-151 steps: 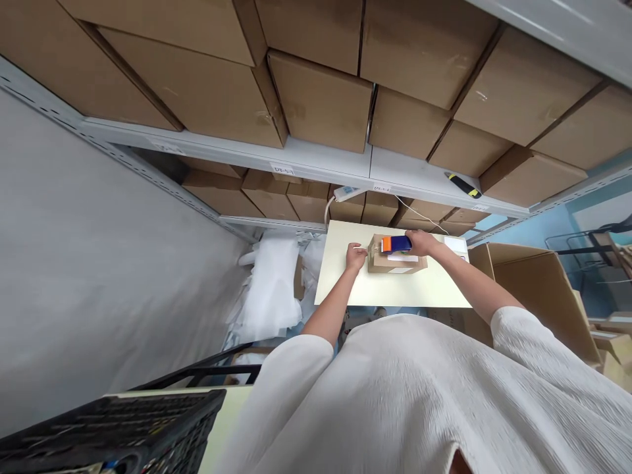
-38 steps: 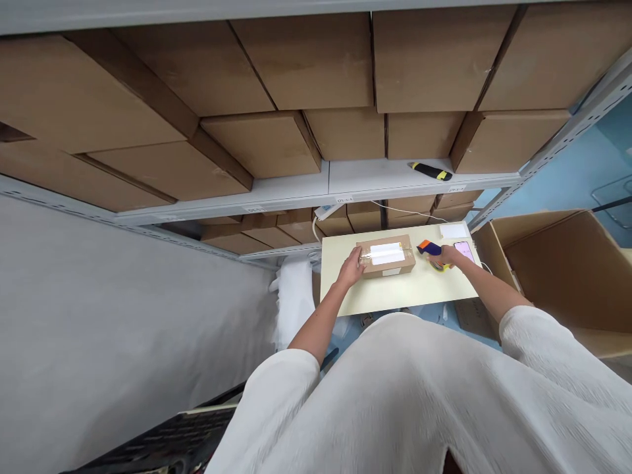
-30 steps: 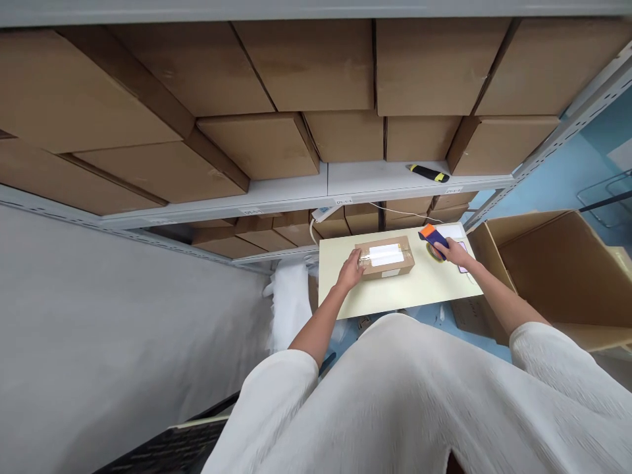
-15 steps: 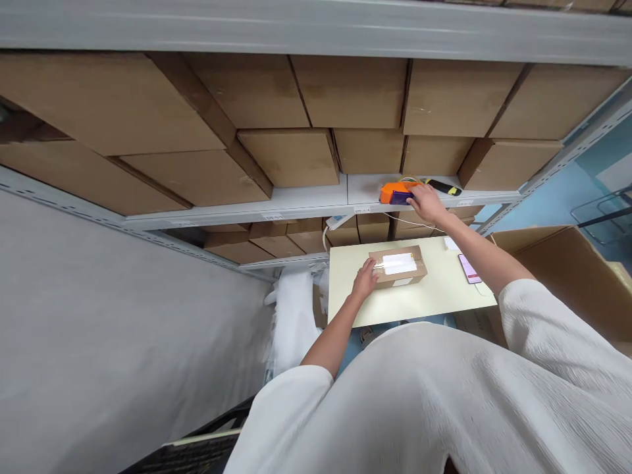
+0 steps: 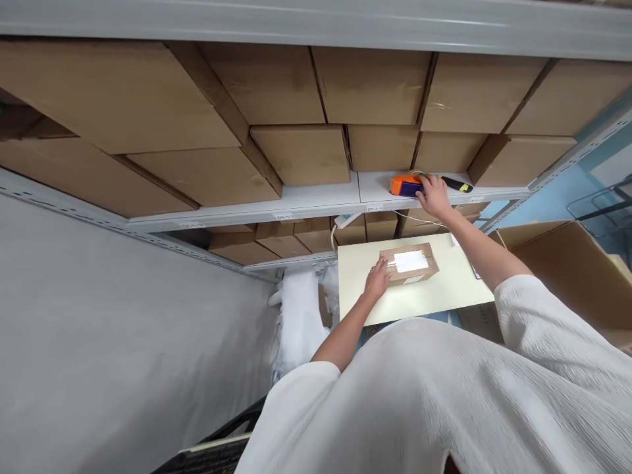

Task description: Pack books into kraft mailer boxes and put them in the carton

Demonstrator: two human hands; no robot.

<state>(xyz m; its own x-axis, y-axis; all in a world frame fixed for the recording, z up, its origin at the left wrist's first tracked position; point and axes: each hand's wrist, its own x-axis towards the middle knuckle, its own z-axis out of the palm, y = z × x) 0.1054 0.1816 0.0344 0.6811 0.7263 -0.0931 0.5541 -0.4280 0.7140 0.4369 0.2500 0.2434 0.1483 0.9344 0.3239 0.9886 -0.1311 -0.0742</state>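
Observation:
A small taped cardboard box (image 5: 409,263) with a white label lies on the cream table (image 5: 424,296). My left hand (image 5: 378,279) rests against the box's left end, fingers curled on its edge. My right hand (image 5: 433,193) reaches up to the grey shelf (image 5: 375,191) and lies on the orange and blue tape dispenser (image 5: 403,185), which sits on the shelf. A black and yellow utility knife (image 5: 457,184) lies just right of that hand.
Large brown cartons (image 5: 296,155) fill the shelves above and behind the table. An open big carton (image 5: 567,263) stands at the right. White plastic wrapping (image 5: 299,316) is heaped left of the table. A white power strip (image 5: 347,219) hangs under the shelf.
My right hand carried the tape dispenser off the table up onto the shelf and now rests on it there. My left hand stayed at the box's left end.

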